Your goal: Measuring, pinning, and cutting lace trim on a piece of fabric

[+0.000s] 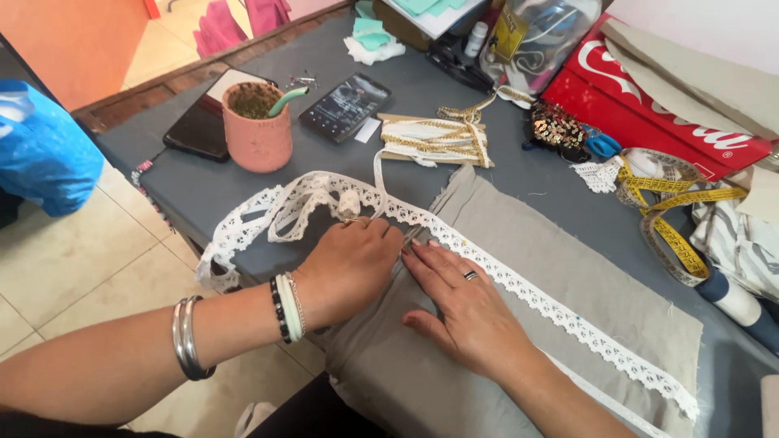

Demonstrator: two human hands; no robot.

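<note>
A grey table (203, 182) stands on pale floor tiles (73, 259) (perhaps daylit), orange wall (73, 40) behind.

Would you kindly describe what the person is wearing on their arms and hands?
Both arms are bare, without sleeves. The left hand has black and white beaded bracelets at the wrist and two silver bangles higher up the forearm. The right hand wears a dark ring.

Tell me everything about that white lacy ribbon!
The white lace trim is a long openwork strip with scalloped edges. It lies flat along the grey fabric, running diagonally toward the lower right. Its other end sits in loose loops on the table. The left hand and right hand press beside it.
</note>
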